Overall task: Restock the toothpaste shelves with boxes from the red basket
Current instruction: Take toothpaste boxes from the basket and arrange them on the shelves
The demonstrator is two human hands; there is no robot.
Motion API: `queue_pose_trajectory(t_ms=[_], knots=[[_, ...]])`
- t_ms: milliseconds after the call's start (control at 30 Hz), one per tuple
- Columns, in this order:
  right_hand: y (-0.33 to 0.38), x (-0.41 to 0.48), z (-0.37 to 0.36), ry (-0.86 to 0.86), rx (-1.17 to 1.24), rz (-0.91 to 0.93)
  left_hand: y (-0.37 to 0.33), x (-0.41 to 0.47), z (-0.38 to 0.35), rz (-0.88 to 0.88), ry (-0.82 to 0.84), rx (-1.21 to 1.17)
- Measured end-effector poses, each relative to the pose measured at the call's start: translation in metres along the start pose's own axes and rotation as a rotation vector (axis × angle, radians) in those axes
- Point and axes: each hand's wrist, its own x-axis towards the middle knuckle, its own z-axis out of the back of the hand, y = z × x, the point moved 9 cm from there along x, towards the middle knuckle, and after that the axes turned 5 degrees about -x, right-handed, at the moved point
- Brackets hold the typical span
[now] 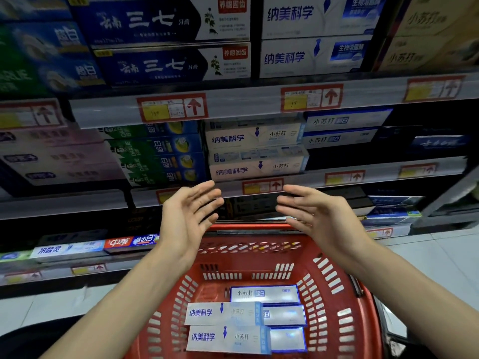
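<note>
red-arrow price tags bearing yellow slips; pale tiled floor at right.

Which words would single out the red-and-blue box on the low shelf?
Find the red basket, then the low shelf left of it. The red-and-blue box lies at its front edge beside the left forearm; its neighbour is pale.
</note>
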Motion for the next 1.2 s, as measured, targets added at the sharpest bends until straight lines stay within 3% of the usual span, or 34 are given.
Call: queue_pose_trajectory(t_ms=[400,633,767,867,1000,1200], knots=[[-0.015,-0.009,0.012,-0.038,-0.002,-0.075,0.033,-0.003,0.005,0.058,0.083,0.182],[-0.035,-0.017,0.016,-0.028,-0.139,-0.233,0.113,0.004,0.024,0.123,0.21,0.844],[-0.03,-0.025,0.026,-0.066,-0.21,-0.219,0.192,0.021,0.069,0.067,0.402,1.641],[-0.019,-0.032,0.031,-0.065,-0.22,-0.186,0.238,0.035,0.101,0.073,0.522,2.0],[-0.009,-0.038,0.046,-0.094,-0.296,-0.143,0.266,0.05,0.117,0.092,0.56,2.193],[-0.008,-0.046,0.057,-0.075,-0.326,-0.16,0.297,0.062,0.124,0.26,0.621,2.28]])
